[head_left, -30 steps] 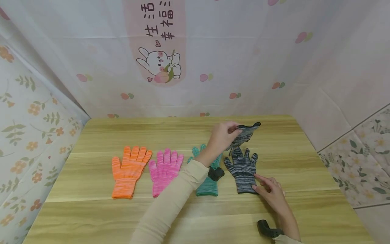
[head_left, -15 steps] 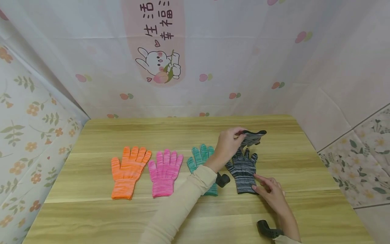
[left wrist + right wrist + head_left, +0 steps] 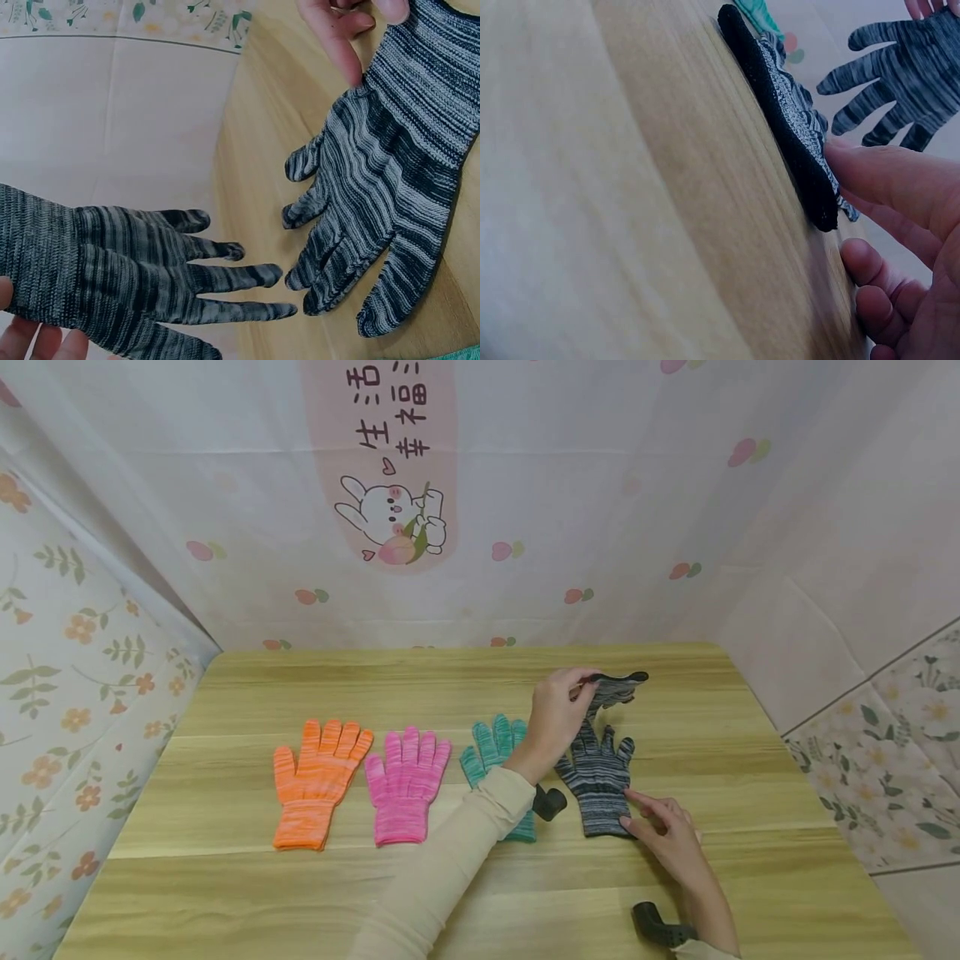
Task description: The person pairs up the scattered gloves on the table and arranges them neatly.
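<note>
My left hand (image 3: 557, 714) pinches the cuff of a grey-and-black striped knit glove (image 3: 613, 690), holding it raised with the fingers hanging down. In the left wrist view this raised glove (image 3: 135, 270) shows its fingers close to those of a matching glove (image 3: 375, 172). That second glove (image 3: 603, 789) lies on the table, fingers pointing away. My right hand (image 3: 671, 839) touches the lying glove's right side, thumb near the cuff and index finger further up, spaced apart. In the right wrist view the thumb (image 3: 892, 176) rests against its edge, with other fingers loosely bent below.
Left of the grey pair lie a green glove (image 3: 491, 743), partly covered by my left arm, a pink glove (image 3: 407, 785) and an orange glove (image 3: 318, 785). The wood-patterned table (image 3: 247, 902) meets a printed curtain (image 3: 562, 510) at its back edge.
My left hand and the raised glove have shifted slightly right and nearer over the second, then drifted back a little. The right hand and the lying gloves have stayed put.
</note>
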`<move>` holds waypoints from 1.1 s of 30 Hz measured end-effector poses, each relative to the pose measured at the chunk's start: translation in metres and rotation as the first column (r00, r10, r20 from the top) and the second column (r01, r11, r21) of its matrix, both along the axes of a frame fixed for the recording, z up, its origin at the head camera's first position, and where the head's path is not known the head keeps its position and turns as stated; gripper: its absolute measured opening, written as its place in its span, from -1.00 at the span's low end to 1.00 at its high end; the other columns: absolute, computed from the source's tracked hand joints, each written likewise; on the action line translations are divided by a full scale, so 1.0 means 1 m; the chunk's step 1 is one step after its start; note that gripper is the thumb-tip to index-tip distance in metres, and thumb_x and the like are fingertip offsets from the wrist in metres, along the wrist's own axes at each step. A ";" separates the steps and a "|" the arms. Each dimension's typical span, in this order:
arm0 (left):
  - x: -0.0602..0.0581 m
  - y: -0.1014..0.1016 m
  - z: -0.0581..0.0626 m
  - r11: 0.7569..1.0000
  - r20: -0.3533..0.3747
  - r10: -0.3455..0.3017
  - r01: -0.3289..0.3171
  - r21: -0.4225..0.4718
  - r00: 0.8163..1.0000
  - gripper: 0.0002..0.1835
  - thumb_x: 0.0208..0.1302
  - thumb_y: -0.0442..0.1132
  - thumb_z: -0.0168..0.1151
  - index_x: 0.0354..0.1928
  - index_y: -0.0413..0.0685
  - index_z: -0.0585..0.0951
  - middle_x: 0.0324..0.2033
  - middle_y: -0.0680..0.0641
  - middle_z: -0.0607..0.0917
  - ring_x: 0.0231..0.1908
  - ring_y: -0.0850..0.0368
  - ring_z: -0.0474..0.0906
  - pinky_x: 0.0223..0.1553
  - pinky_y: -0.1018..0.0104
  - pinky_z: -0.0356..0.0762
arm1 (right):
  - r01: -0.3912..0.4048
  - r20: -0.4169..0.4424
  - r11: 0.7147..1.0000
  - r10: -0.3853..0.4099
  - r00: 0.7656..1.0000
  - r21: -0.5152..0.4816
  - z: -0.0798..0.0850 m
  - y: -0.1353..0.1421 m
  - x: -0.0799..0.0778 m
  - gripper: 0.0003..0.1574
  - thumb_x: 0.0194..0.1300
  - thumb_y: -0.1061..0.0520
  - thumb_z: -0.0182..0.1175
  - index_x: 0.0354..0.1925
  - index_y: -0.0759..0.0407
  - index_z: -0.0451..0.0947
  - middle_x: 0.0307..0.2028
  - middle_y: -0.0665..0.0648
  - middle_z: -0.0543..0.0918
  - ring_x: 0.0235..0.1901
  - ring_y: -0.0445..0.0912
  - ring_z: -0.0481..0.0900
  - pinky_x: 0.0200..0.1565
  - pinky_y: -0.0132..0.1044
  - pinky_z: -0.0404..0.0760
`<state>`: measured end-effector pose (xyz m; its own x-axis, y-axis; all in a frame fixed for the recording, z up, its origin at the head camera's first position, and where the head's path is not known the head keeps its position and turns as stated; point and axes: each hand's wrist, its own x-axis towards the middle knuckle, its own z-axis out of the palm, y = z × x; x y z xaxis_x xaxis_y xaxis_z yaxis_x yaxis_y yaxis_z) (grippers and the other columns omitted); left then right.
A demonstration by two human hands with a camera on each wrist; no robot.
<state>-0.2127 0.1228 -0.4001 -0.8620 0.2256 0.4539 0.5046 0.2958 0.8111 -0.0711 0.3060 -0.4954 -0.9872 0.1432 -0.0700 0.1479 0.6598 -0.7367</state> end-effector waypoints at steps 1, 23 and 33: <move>0.000 0.000 0.000 1.000 -0.013 0.003 -0.003 0.000 1.000 -0.77 0.34 -0.24 0.07 -0.06 -0.06 0.64 -0.15 -0.05 0.68 -0.15 0.23 0.63 -0.11 0.54 0.55 | 0.000 0.001 1.000 0.000 1.000 -0.001 0.000 0.000 0.000 -0.44 0.21 -0.01 0.23 0.14 0.16 0.47 -0.24 0.12 0.36 -0.26 -0.08 0.12 -0.26 -0.19 -0.04; 0.065 -0.015 -0.036 0.856 -0.030 -0.235 0.192 -0.480 0.972 -0.77 0.36 -0.15 0.05 -0.03 0.15 0.62 -0.10 0.12 0.61 -0.10 0.28 0.52 -0.17 0.61 0.46 | -0.012 0.005 0.999 0.012 1.000 0.039 0.000 0.003 0.000 -0.45 0.21 0.00 0.23 0.10 0.26 0.48 -0.20 0.19 0.40 -0.20 -0.01 0.19 -0.26 -0.17 -0.02; 0.096 -0.022 -0.059 0.618 0.057 -0.315 0.250 -0.745 0.948 -0.75 0.30 -0.16 0.13 0.00 0.17 0.60 0.00 0.08 0.52 0.02 0.22 0.42 -0.11 0.53 0.50 | -0.030 -0.124 0.999 0.035 0.992 0.046 -0.003 0.002 0.003 -0.56 0.23 0.21 0.16 0.08 0.32 0.48 -0.29 0.14 0.45 -0.28 -0.25 0.18 -0.26 -0.16 -0.04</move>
